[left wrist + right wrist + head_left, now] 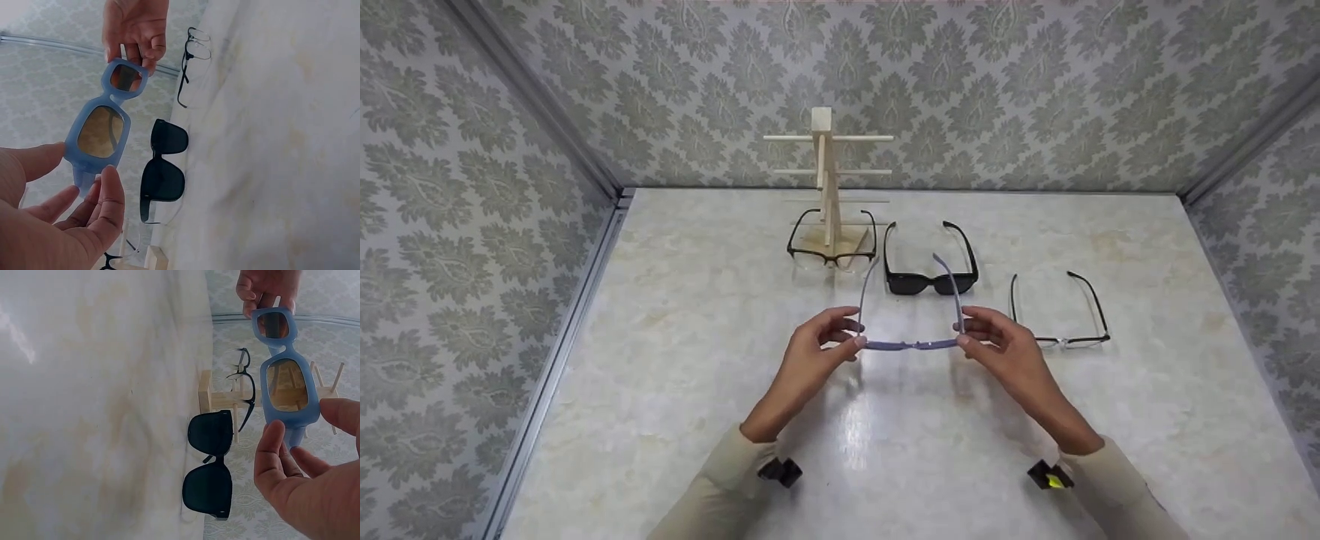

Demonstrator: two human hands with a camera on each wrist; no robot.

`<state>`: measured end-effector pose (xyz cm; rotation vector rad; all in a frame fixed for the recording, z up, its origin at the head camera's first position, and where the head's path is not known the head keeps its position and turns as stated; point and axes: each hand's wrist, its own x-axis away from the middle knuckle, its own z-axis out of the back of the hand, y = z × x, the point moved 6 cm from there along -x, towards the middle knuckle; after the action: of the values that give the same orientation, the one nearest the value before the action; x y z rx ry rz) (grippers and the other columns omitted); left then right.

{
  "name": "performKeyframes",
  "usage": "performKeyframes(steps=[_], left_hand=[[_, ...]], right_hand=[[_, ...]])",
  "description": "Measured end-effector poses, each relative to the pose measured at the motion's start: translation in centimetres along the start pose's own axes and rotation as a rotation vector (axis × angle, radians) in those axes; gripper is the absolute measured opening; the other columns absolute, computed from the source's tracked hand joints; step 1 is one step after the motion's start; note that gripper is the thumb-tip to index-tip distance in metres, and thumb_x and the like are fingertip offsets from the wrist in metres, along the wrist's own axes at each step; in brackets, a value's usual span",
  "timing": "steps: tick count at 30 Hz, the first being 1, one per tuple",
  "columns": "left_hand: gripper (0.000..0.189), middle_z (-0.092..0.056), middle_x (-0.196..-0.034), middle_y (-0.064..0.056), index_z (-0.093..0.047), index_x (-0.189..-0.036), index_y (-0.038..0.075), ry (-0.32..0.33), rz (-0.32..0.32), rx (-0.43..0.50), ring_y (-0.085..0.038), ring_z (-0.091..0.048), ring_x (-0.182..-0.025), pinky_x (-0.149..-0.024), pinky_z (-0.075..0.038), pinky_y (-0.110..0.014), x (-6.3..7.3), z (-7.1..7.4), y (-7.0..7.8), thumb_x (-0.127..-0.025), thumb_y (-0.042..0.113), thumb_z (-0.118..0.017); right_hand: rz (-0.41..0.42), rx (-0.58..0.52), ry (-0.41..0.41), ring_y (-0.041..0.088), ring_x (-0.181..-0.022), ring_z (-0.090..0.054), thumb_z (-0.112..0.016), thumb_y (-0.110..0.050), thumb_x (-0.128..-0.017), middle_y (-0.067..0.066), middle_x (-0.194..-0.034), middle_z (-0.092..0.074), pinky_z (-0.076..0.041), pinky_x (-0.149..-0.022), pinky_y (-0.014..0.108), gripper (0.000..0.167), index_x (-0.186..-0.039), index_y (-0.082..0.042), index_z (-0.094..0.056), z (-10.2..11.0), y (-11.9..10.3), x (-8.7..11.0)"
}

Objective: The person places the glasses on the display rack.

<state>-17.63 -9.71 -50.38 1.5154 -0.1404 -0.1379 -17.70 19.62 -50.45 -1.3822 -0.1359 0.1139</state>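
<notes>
The left hand [825,339] and the right hand [1003,343] grasp the blue-framed glasses [888,346] together, one at each outer end, thumb and fingers pinching where the front meets the temples. The glasses are held up above the worktop [660,390], on the person's side of the black sunglasses [931,284]. The long axis of their front runs left to right, nearly level, from one hand to the other. That front faces the person, and both unfolded temples point away toward the back wall [847,67]; the lenses are tinted amber-brown.

Just beyond, the black sunglasses rest on the worktop with their front toward the person and arms extending back. To their left, dark-rimmed clear glasses [831,259] lie the same way, at the base of a wooden stand [822,120] with horizontal pegs. Beyond the right hand, another black-framed clear pair [1086,340] lies open, its temples also pointing back. Light sleeves [720,480] cover both forearms.
</notes>
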Motion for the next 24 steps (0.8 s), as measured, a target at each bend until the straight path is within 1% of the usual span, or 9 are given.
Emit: performKeyframes(steps=[3,6,12,14,17,21,24], left_hand=[[0.049,-0.072,-0.125,-0.028,-0.063,-0.145,-0.009,0.008,-0.002,-0.001,-0.026,-0.075,-0.104,-0.082,-0.067,-0.030,-0.2,0.4,0.1,-0.100,0.000,-0.077],[0.048,-0.072,-0.126,-0.028,-0.064,-0.146,-0.008,0.015,-0.003,0.001,-0.026,-0.075,-0.105,-0.083,-0.067,-0.031,-0.3,0.8,0.3,-0.100,0.001,-0.077],[0.046,-0.074,-0.125,-0.023,-0.065,-0.144,-0.006,0.049,0.003,-0.001,-0.025,-0.074,-0.103,-0.081,-0.067,-0.030,-0.6,1.6,0.7,-0.100,-0.001,-0.077],[0.046,-0.074,-0.124,-0.022,-0.066,-0.144,-0.006,0.062,0.004,0.004,-0.024,-0.074,-0.102,-0.081,-0.067,-0.030,-0.7,1.8,0.7,-0.099,-0.003,-0.077],[0.046,-0.074,-0.124,-0.024,-0.066,-0.143,-0.007,0.070,-0.002,0.017,-0.023,-0.073,-0.102,-0.080,-0.067,-0.029,-0.7,2.2,0.9,-0.098,-0.004,-0.077],[0.046,-0.073,-0.125,-0.024,-0.065,-0.144,-0.008,0.070,-0.016,0.019,-0.024,-0.073,-0.102,-0.081,-0.067,-0.029,-0.7,2.6,1.2,-0.099,-0.003,-0.077],[0.047,-0.074,-0.125,-0.022,-0.066,-0.144,-0.007,0.075,-0.017,0.008,-0.025,-0.073,-0.104,-0.081,-0.067,-0.030,-0.6,3.0,1.4,-0.099,-0.002,-0.078]], right_hand=[[0.002,0.003,-0.006,0.021,-0.117,-0.070,-0.078,-0.011,-0.104,0.027,-0.134,-0.070,-0.064,-0.091,0.027,0.050,-0.150,0.001,-0.063,-0.2,-0.3,-0.5],[0.012,0.003,-0.007,0.021,-0.117,-0.070,-0.078,-0.010,-0.105,0.024,-0.133,-0.071,-0.064,-0.091,0.027,0.049,-0.150,0.002,-0.063,-0.4,-0.6,-0.9],[0.028,-0.007,-0.021,0.022,-0.118,-0.070,-0.078,-0.010,-0.104,0.025,-0.134,-0.070,-0.065,-0.091,0.028,0.051,-0.151,0.003,-0.061,-1.0,-1.0,-1.7],[0.024,-0.006,-0.023,0.022,-0.118,-0.070,-0.079,-0.011,-0.104,0.023,-0.133,-0.071,-0.065,-0.091,0.028,0.051,-0.150,0.003,-0.062,-1.2,-1.1,-2.0],[0.022,-0.015,-0.022,0.023,-0.118,-0.070,-0.078,-0.011,-0.104,0.020,-0.132,-0.072,-0.065,-0.091,0.028,0.050,-0.150,0.003,-0.062,-1.5,-1.2,-2.3],[0.038,-0.050,-0.023,0.024,-0.118,-0.070,-0.077,-0.008,-0.104,0.026,-0.134,-0.071,-0.065,-0.091,0.028,0.048,-0.148,0.004,-0.063,-1.9,-1.5,-2.6],[0.057,-0.071,-0.028,0.024,-0.118,-0.070,-0.077,-0.005,-0.104,0.029,-0.134,-0.069,-0.064,-0.090,0.027,0.047,-0.148,0.005,-0.063,-2.2,-1.8,-2.8]])
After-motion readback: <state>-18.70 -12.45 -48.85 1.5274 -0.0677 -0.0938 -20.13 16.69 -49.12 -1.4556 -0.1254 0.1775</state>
